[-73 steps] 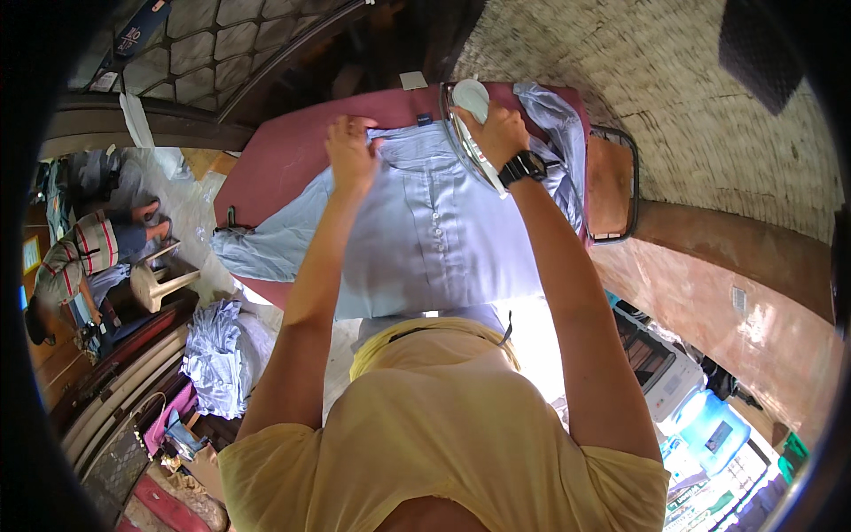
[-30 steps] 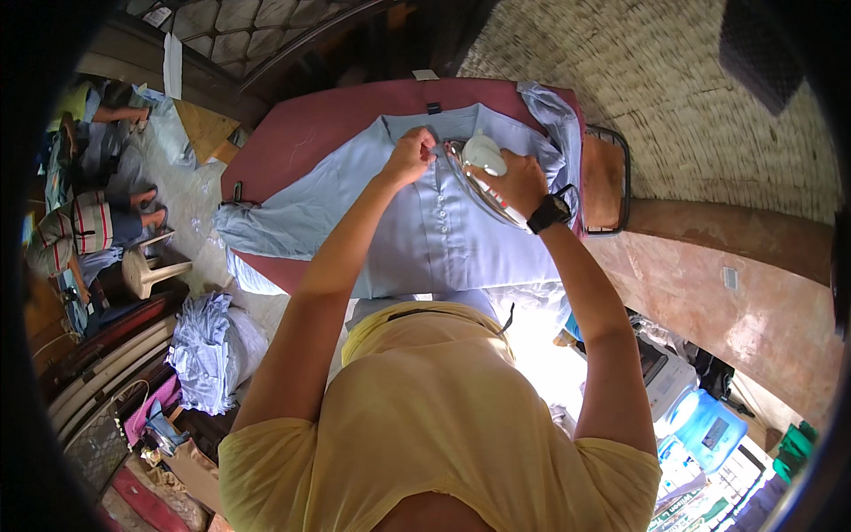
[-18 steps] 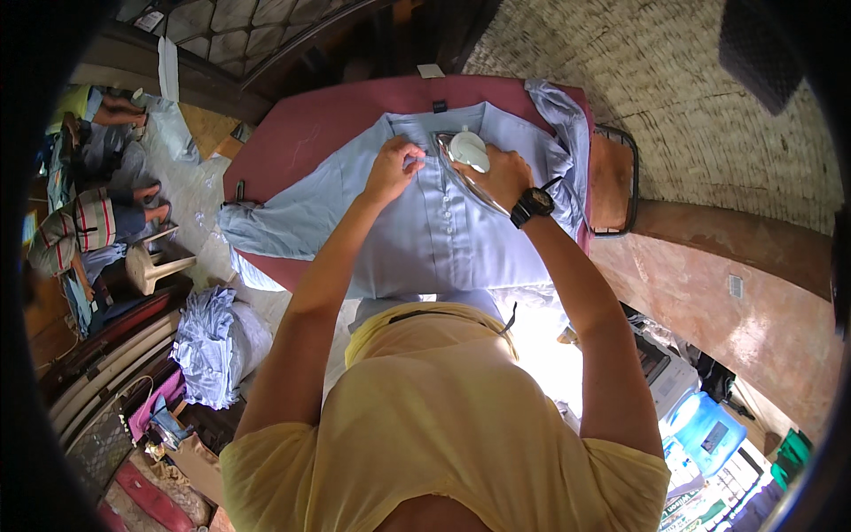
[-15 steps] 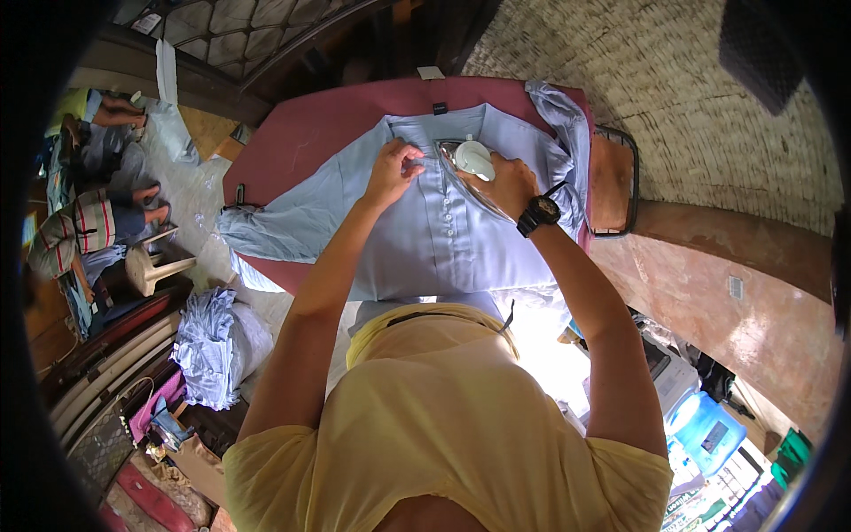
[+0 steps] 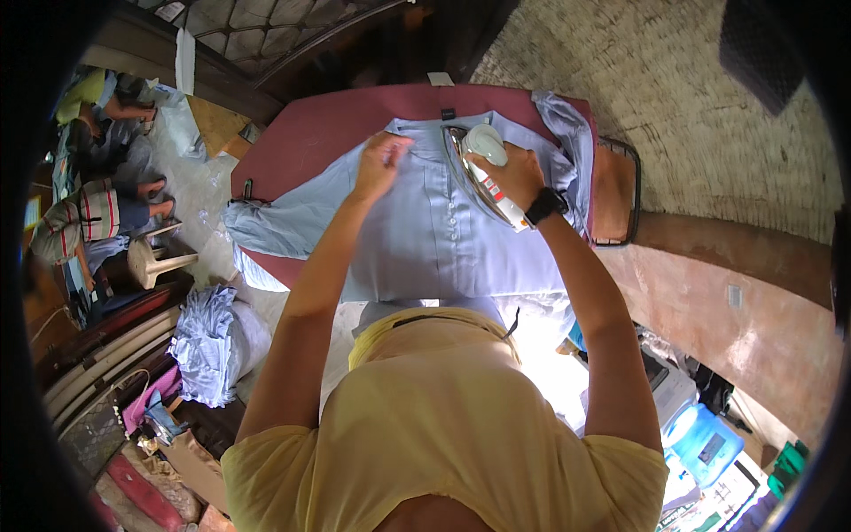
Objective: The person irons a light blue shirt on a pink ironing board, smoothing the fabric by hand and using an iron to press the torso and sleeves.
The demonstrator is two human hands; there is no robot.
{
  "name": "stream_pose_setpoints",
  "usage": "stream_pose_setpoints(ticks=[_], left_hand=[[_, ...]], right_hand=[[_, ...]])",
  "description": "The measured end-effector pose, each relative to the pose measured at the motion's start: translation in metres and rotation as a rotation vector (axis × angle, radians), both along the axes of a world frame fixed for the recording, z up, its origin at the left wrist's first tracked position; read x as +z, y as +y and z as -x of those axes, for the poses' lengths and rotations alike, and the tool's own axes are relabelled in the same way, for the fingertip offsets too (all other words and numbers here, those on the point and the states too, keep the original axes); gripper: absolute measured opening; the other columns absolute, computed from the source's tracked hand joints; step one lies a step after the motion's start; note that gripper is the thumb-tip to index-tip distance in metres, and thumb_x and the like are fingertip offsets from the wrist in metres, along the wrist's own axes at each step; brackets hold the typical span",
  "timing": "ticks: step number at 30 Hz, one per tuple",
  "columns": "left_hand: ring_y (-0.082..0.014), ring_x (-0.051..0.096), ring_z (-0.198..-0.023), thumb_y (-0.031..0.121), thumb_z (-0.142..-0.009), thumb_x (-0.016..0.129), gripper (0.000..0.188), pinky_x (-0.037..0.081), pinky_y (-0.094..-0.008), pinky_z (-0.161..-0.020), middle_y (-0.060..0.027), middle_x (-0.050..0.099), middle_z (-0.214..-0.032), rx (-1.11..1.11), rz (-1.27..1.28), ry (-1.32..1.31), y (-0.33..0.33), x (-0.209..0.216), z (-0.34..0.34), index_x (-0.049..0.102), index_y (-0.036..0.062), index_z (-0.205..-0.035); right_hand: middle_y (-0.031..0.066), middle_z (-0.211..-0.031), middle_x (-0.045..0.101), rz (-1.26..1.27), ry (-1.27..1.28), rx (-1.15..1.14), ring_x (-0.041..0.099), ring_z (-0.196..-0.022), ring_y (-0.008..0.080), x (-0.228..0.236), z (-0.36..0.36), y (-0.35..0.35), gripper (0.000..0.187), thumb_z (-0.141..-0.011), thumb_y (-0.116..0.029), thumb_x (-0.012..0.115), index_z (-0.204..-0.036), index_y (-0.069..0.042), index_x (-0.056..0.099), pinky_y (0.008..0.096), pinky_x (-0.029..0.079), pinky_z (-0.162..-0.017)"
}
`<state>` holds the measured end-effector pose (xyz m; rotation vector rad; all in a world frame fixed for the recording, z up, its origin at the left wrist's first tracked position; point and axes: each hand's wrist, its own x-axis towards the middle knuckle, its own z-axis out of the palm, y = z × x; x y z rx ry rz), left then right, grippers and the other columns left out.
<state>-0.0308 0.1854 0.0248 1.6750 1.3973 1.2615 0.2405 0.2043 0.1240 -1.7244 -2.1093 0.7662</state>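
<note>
A light blue-grey button-up shirt (image 5: 399, 257) lies spread over the maroon-covered ironing board (image 5: 310, 133), its collar at the far side and its button row down the middle. My right hand (image 5: 516, 177) grips a clothes iron (image 5: 486, 146) with a pale rounded top and a shiny metal body. The iron rests on the shirt's right upper front, just right of the button row, and looks slightly turned. Over the left upper front, near the collar, my left hand (image 5: 381, 166) has loosely bent fingers, apart and holding nothing I can see. Whether it touches the cloth I cannot tell.
At the board's right end is a metal-framed rest (image 5: 618, 191). A stack of folded blue garments (image 5: 206, 346) lies at lower left, near a beige stool (image 5: 155, 264). Other people (image 5: 93, 213) sit at far left. A blue water jug (image 5: 705, 443) stands at lower right.
The iron has slid a little toward the collar and turned, showing more of its side. My left hand has shifted slightly left over the shirt.
</note>
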Motion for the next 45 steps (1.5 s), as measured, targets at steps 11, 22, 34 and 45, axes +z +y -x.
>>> stream_pose_setpoints(ticks=[11, 22, 34, 45], left_hand=[[-0.0251, 0.06, -0.098, 0.033, -0.068, 0.086, 0.041, 0.045, -0.0428, -0.087, -0.0033, 0.067, -0.095, 0.161, 0.242, 0.457, 0.05, -0.006, 0.037, 0.07, 0.0138, -0.101], [-0.0256, 0.069, -0.08, 0.018, -0.084, 0.072, 0.014, 0.054, -0.0383, -0.073, -0.0098, 0.07, -0.087, 0.12, 0.378, 0.117, 0.069, -0.012, 0.074, 0.069, 0.0055, -0.091], [-0.0272, 0.064, -0.078, 0.029, -0.069, 0.085, 0.028, 0.052, -0.0386, -0.072, -0.0076, 0.062, -0.083, 0.273, 0.208, 0.529, -0.021, -0.024, 0.136, 0.069, 0.0086, -0.081], [-0.0132, 0.056, -0.069, 0.021, -0.067, 0.089, 0.026, 0.046, -0.0292, -0.063, -0.0032, 0.059, -0.077, 0.315, 0.27, 0.165, -0.019, -0.027, 0.137, 0.068, 0.0054, -0.07]], right_hand=[[0.022, -0.085, 0.071, 0.022, -0.176, 0.346, 0.069, -0.082, 0.0413, 0.002, 0.058, -0.018, 0.06, -0.083, -0.059, 0.067, -0.098, -0.001, 0.069, 0.0495, 0.055, -0.076], [0.0262, -0.079, 0.069, -0.058, -0.125, 0.192, 0.068, -0.078, 0.044, -0.007, 0.106, 0.009, 0.067, -0.082, -0.062, 0.068, -0.096, 0.003, 0.067, 0.0506, 0.055, -0.07], [0.0246, -0.088, 0.07, 0.01, -0.197, 0.262, 0.069, -0.084, 0.0425, 0.004, 0.113, 0.01, 0.059, -0.084, -0.057, 0.066, -0.098, 0.0, 0.068, 0.0514, 0.056, -0.075], [0.0225, -0.089, 0.071, -0.145, -0.097, 0.466, 0.069, -0.086, 0.0411, -0.01, 0.127, 0.023, 0.061, -0.081, -0.061, 0.068, -0.101, -0.004, 0.071, 0.0502, 0.055, -0.078]])
